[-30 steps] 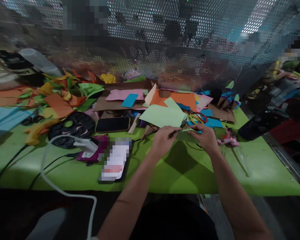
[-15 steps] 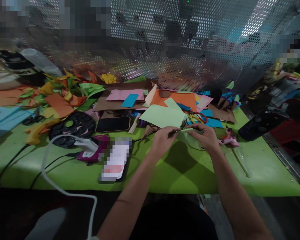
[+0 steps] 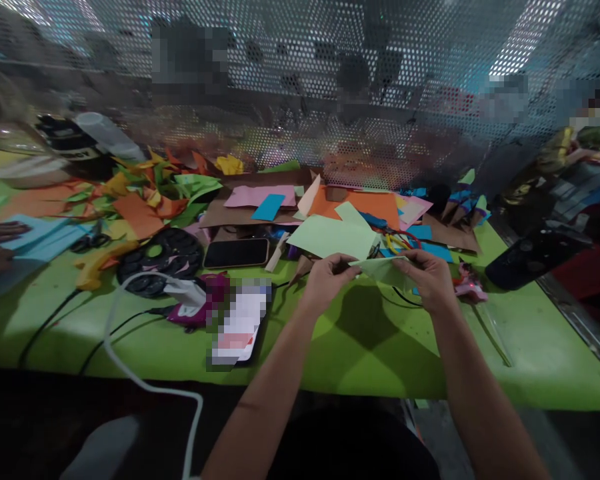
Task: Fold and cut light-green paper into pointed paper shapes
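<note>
A small piece of light green paper [image 3: 383,269] is held up between my two hands above the green table. My left hand [image 3: 329,281] pinches its left corner, fingers closed. On the other side my right hand [image 3: 429,279] grips the right edge between thumb and fingers. Just behind them lies a larger pale green sheet [image 3: 333,236], over orange paper [image 3: 380,205]. Scissors with red and yellow handles [image 3: 405,240] lie partly hidden behind my right hand, near blue paper strips [image 3: 437,253].
A glue gun [image 3: 470,287] and dark bottle [image 3: 530,257] stand right. Left are a black phone [image 3: 237,253], a lit phone [image 3: 243,323], a purple power adapter [image 3: 195,310] with a white cable, a black round tray [image 3: 160,260] and a yellow glue gun [image 3: 97,265]. Another person's hand [image 3: 0,233] rests far left.
The light green paper now shows more of its face, and my hands are slightly farther apart. The view has shifted left, bringing another person's hand into sight.
</note>
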Action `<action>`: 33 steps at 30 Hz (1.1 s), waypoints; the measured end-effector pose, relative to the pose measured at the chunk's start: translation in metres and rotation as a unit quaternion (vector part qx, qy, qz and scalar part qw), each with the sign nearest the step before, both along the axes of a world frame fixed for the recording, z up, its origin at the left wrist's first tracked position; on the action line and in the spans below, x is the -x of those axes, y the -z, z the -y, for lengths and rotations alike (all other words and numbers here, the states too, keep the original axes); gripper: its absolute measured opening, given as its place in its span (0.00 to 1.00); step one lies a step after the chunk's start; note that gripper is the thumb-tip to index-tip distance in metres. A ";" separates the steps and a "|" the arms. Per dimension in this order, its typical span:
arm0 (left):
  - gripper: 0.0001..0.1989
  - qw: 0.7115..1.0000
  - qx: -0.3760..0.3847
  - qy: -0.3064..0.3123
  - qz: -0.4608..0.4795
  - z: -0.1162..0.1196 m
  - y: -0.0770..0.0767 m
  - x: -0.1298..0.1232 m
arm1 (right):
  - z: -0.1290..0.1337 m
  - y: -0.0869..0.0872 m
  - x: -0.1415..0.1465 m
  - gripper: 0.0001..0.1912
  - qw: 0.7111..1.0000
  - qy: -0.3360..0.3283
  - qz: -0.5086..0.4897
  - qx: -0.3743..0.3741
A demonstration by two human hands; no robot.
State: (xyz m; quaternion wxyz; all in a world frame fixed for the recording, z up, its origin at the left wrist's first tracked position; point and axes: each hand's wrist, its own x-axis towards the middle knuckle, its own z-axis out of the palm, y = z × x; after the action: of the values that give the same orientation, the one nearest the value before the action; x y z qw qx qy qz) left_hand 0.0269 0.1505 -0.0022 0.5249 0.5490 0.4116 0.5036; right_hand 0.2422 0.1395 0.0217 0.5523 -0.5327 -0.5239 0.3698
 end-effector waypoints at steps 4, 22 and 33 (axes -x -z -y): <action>0.15 0.999 0.022 0.006 0.036 0.000 -0.002 0.000 | 0.001 -0.001 0.002 0.15 1.000 0.005 0.009 -0.014; 0.08 0.995 -0.098 -0.030 -0.010 0.006 -0.010 -0.001 | 0.001 0.000 0.002 0.13 0.999 0.013 0.028 -0.041; 0.08 0.995 -0.085 -0.038 -0.036 0.004 -0.008 -0.001 | 0.001 0.000 0.001 0.10 0.997 0.002 0.046 -0.067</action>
State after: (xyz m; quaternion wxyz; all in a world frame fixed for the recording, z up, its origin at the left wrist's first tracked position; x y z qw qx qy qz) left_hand 0.0276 0.1460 0.0057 0.4417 0.5936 0.4062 0.5363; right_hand 0.2408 0.1380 0.0215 0.5626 -0.5124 -0.5711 0.3079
